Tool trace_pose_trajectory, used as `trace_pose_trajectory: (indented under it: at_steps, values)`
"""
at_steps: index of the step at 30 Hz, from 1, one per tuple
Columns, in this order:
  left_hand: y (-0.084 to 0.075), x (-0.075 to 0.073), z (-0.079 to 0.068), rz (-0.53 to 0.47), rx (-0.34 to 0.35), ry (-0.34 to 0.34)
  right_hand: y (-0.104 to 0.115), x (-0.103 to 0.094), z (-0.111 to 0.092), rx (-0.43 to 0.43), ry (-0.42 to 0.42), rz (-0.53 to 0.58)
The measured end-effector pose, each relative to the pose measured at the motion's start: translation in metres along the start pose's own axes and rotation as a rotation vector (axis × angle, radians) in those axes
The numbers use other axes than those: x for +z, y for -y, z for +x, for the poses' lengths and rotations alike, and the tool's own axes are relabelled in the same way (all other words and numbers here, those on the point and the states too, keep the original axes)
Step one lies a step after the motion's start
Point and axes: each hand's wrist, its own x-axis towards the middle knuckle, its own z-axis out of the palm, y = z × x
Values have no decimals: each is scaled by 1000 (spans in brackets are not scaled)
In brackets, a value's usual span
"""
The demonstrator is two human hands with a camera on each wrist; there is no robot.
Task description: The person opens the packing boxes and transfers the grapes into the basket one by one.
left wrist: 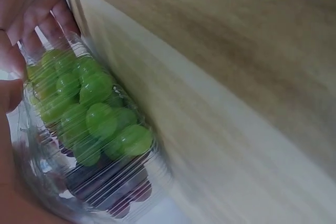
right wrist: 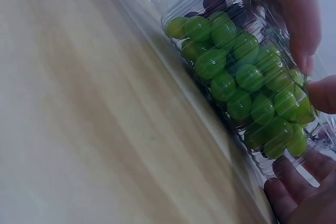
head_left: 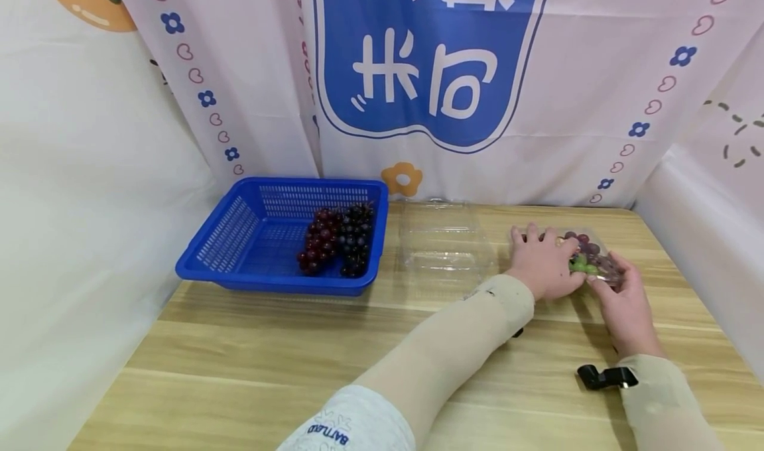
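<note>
A clear plastic box [right wrist: 176, 17] of grapes sits at the right end of the table. Green grapes [right wrist: 249, 77] fill its near side, with dark purple grapes [head_left: 587, 245] behind them. My left hand [head_left: 543, 265] lies over the left part of the box, fingers spread across the lid and covering much of it. At the other end, my right hand [head_left: 627, 312] grips the box, its thumb at the near edge and its fingers round the end. In the left wrist view the green grapes [left wrist: 94, 98] show through the ribbed clear wall.
Left of the hands, an open clear plastic box [head_left: 444, 242] stands near the curtain. Farther left is a blue basket [head_left: 286, 282] holding a red grape bunch [head_left: 322, 239] and a black one [head_left: 357, 235]. A printed curtain [head_left: 573, 106] hangs behind the wood-grain table [head_left: 251, 365].
</note>
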Motion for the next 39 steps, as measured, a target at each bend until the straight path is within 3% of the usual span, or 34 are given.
trace_pose_trajectory:
  at_steps: [6,19,28,34,39]
  values:
    - [1,0,2,30,37,28,3,0,-3,10,16,-3]
    - [-2,3,4,197,151,42,11,3,-1,81,18,24]
    - [-4,4,3,211,155,44,13,4,-2,111,3,16]
    - [0,3,1,195,173,-10,7,-1,1,121,-37,93]
    - [5,3,-3,195,197,-22,4,0,2,114,-29,42]
